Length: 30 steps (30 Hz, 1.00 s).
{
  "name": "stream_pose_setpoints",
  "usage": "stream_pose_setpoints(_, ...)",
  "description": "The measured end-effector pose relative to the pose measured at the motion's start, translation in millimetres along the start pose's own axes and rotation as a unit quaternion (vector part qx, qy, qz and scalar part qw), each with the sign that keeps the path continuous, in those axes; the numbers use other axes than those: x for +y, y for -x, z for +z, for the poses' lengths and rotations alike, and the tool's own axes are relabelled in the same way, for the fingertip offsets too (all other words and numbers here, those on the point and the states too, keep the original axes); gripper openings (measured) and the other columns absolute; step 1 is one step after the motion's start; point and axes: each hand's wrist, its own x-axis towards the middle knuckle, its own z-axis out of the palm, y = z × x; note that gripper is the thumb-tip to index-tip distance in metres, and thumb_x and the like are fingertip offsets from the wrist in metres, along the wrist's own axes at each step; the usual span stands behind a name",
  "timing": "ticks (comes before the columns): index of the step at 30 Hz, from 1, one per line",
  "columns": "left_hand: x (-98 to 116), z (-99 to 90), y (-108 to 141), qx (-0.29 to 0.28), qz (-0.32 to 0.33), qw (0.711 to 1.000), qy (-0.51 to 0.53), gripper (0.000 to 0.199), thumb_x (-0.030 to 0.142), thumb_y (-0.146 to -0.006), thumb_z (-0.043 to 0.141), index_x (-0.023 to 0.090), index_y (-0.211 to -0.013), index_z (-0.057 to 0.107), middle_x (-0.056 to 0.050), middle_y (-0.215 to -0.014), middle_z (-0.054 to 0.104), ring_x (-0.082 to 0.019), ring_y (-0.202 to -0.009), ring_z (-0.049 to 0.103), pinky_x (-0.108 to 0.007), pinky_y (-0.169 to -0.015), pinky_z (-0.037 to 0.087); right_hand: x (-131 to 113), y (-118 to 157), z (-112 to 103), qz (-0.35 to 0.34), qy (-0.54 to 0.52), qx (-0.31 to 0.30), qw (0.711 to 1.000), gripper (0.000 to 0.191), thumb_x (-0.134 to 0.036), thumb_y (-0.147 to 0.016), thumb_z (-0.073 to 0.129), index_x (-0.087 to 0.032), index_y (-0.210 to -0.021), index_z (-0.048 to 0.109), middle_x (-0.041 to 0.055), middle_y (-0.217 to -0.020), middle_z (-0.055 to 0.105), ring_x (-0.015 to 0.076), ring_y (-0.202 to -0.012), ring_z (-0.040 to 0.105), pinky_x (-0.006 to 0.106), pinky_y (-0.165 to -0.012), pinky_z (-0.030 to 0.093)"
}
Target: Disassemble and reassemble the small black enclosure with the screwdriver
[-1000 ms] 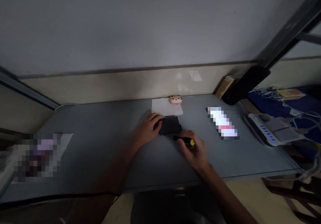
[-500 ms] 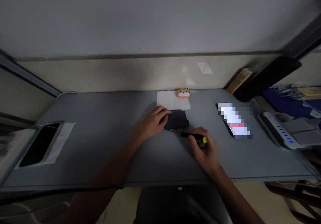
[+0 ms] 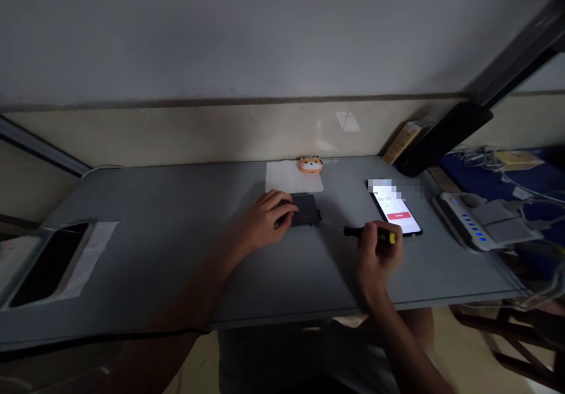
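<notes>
One grey table [image 3: 154, 217] spanned the view. On its right end lay a white power strip [image 3: 468, 223], and to the strip's left a lit phone [image 3: 399, 209]. A white paper [image 3: 285, 176] lay flat near the wall [image 3: 198, 135]. Just in front of it, the dark box [image 3: 305, 207] rested on the table, the left hand [image 3: 270, 219] clamped over its left end. The right hand [image 3: 379, 259] was closed around the handle of a black-and-yellow screwdriver [image 3: 353, 231], its thin shaft pointing at the box; I couldn't tell whether the tip touched. Smallest, an orange animal-faced case [image 3: 311, 165] sat on the paper.
</notes>
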Motion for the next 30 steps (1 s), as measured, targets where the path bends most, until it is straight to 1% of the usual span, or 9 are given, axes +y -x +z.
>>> stream_pose_setpoints(2,6.1,1.8,-0.3,0.001,0.034,0.999,-0.001,0.022,0.012,-0.097,0.056,0.022,-0.104,0.075,-0.007,-0.105,0.069,-0.021,-0.099,0.066,-0.040,-0.093,0.057,-0.8,-1.3,1.0,0.037,0.009,-0.015,0.999,0.029,-0.050,-0.093,0.067,-0.023,-0.087,0.059,-0.0032,-0.072,0.057,0.0128,-0.061,0.050,0.027,-0.058,0.039)
stream_pose_setpoints(5,12.3,3.7,-0.6,0.003,0.062,0.998,0.002,0.019,0.013,-0.097,0.059,0.021,-0.103,0.075,-0.006,-0.103,0.070,-0.020,-0.098,0.067,-0.038,-0.093,0.057,-6.0,-2.5,3.4,0.056,0.014,-0.051,0.997,0.030,-0.051,-0.092,0.067,-0.022,-0.087,0.059,-0.0036,-0.070,0.056,0.0126,-0.060,0.049,0.027,-0.058,0.038)
stream_pose_setpoints(7,14.3,4.3,-0.6,-0.001,0.070,0.998,0.003,0.017,0.015,-0.098,0.060,0.021,-0.103,0.075,-0.006,-0.103,0.070,-0.020,-0.098,0.067,-0.037,-0.092,0.057,-8.6,-2.5,4.2,0.064,0.007,-0.058,0.996,0.030,-0.051,-0.091,0.067,-0.022,-0.087,0.059,-0.0036,-0.070,0.057,0.0124,-0.059,0.049,0.027,-0.057,0.038)
stream_pose_setpoints(14,13.7,5.6,0.4,-0.050,0.064,0.997,0.001,0.015,0.031,-0.097,0.070,0.023,-0.108,0.076,-0.006,-0.106,0.070,-0.021,-0.101,0.066,-0.037,-0.093,0.057,-5.8,-1.8,2.9,0.132,-0.042,-0.040,0.990,0.036,-0.058,-0.089,0.068,-0.023,-0.087,0.058,-0.0032,-0.074,0.060,0.0128,-0.064,0.054,0.026,-0.058,0.041)
stream_pose_setpoints(19,10.5,12.4,1.6,-0.040,0.071,0.996,0.023,0.016,0.031,-0.102,0.065,0.022,-0.096,0.078,-0.005,-0.100,0.071,-0.019,-0.096,0.066,-0.035,-0.092,0.055,-15.4,-5.0,5.3,0.181,-0.073,-0.032,0.980,0.048,-0.069,-0.080,0.071,-0.024,-0.083,0.056,-0.0056,-0.068,0.054,0.0104,-0.056,0.048,0.024,-0.051,0.038)
stream_pose_setpoints(22,8.0,14.3,2.3,-0.028,0.052,0.997,0.054,0.020,0.030,-0.103,0.064,0.023,-0.092,0.078,-0.004,-0.095,0.071,-0.018,-0.092,0.065,-0.034,-0.090,0.055,-21.0,-7.2,6.9,0.206,-0.088,-0.013,0.975,0.051,-0.072,-0.076,0.072,-0.024,-0.082,0.055,-0.0067,-0.065,0.052,0.0098,-0.054,0.046,0.023,-0.050,0.038)
stream_pose_setpoints(25,0.3,10.8,1.6,-0.004,0.019,0.996,0.082,0.020,0.032,-0.103,0.063,0.025,-0.093,0.079,-0.004,-0.094,0.071,-0.018,-0.091,0.065,-0.034,-0.089,0.055,-21.8,-10.5,8.0,0.218,-0.104,0.021,0.970,0.052,-0.073,-0.074,0.073,-0.024,-0.082,0.054,-0.0072,-0.064,0.051,0.0097,-0.054,0.046,0.023,-0.049,0.037)
stream_pose_setpoints(28,-16.9,2.9,-3.6,0.039,-0.080,0.991,0.104,0.019,0.034,-0.102,0.065,0.025,-0.095,0.080,-0.004,-0.094,0.072,-0.019,-0.089,0.066,-0.034,-0.086,0.056,-17.9,-15.7,9.1,0.262,-0.116,0.045,0.957,0.053,-0.072,-0.069,0.075,-0.024,-0.080,0.056,-0.0077,-0.063,0.052,0.0096,-0.054,0.048,0.023,-0.050,0.038)
stream_pose_setpoints(30,-32.8,-1.8,-10.9,0.037,-0.148,0.983,0.102,0.017,0.034,-0.099,0.066,0.025,-0.094,0.080,-0.004,-0.094,0.072,-0.019,-0.089,0.067,-0.034,-0.086,0.056,-13.1,-19.2,9.6,0.304,-0.123,0.066,0.942,0.053,-0.071,-0.066,0.077,-0.024,-0.080,0.057,-0.0069,-0.066,0.056,0.0102,-0.057,0.052,0.023,-0.053,0.042)
